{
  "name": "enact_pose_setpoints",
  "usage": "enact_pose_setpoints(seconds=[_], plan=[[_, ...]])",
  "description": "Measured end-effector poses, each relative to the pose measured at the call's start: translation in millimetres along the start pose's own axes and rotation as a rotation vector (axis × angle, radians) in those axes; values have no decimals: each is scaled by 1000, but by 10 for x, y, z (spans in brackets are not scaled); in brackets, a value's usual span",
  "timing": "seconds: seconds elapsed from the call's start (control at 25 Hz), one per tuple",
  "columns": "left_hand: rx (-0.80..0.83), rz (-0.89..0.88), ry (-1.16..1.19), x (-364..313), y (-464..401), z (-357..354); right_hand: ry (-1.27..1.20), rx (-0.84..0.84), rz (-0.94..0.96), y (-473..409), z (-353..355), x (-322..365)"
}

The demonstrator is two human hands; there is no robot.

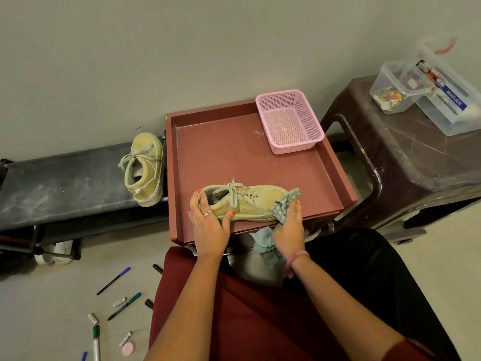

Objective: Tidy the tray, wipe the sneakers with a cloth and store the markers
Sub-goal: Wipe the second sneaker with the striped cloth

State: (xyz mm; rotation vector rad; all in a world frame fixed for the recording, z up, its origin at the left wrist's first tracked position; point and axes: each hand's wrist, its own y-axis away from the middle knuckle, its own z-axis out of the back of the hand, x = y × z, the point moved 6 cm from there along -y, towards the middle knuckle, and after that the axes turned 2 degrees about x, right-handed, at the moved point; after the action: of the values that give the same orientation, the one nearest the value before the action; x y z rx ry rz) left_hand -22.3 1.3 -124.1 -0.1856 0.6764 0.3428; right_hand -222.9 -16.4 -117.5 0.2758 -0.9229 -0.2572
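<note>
Fingers [201, 201] of the left hand [208, 225] are spreading over the heel of a sneaker [250, 204] and pinning it down on the near edge of the tray [221, 152], while the right hand [290, 230] is pressing a cloth [285, 201] against the toe, its fingers closing on the bunched fabric. So the wiping looks to be in progress on this shoe.

Going left to right: the markers [114, 280] are lying scattered on the floor at the lower left, none stored yet. A second sneaker [144, 168] is sitting on the dark bench [65, 183] just beside the tray; whether it is wiped I cannot tell. A pink basket [289, 121], holding nothing I can see, is resting in the tray's far right corner. Further right, clear boxes [426, 89] are standing on a brown stool [403, 157]. By my reckoning, most of the job is still waiting.
</note>
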Motion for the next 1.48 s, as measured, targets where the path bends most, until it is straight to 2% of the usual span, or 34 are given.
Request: enact_pose_setpoints(seconds=[0.2, 0.36, 0.44, 0.56, 0.64, 0.76, 0.92, 1.0, 1.08, 1.16, 1.24, 1.32, 1.4, 1.48], plan=[[7, 11, 15, -3, 8, 5, -55, 45, -94, -523, 136, 43], [10, 20, 21, -25, 8, 1, -19, -68, -132, -6, -315, 100], [1, 15, 15, -24, 5, 1, -50, 22, -71, 332, -677, 194], [24, 10, 5, 13, -7, 19, 1, 251, 66, 627, -1080, 289], [20, 13, -1, 7, 3, 32, -4, 273, 95, 569, -1029, 245], [29, 16, 20, 40, -8, 27, -53, 195, 18, 409, -675, 84], [57, 32, -5, 9, -3, 34, -416, -95, -225, 110, 135, -180], [76, 58, -32, -13, -10, 43, -415, -267, -225, -43, 550, -179], [43, 99, 8, -79, 54, 73, -345, -336, -161, -221, 798, -125], [-35, 227, 203, -162, 214, 86, -276, -262, -115, -410, 794, -107], [-87, 457, 482, -259, 384, -7, -249, -47, -101, -551, 555, -88], [-47, 611, 671, -357, 439, -183, -229, 131, -98, -595, 322, -37], [-20, 636, 722, -400, 373, -266, -317, 127, -122, -613, 278, -27], [-10, 621, 757, -371, 270, -297, -553, 154, -187, -575, 252, -44]])
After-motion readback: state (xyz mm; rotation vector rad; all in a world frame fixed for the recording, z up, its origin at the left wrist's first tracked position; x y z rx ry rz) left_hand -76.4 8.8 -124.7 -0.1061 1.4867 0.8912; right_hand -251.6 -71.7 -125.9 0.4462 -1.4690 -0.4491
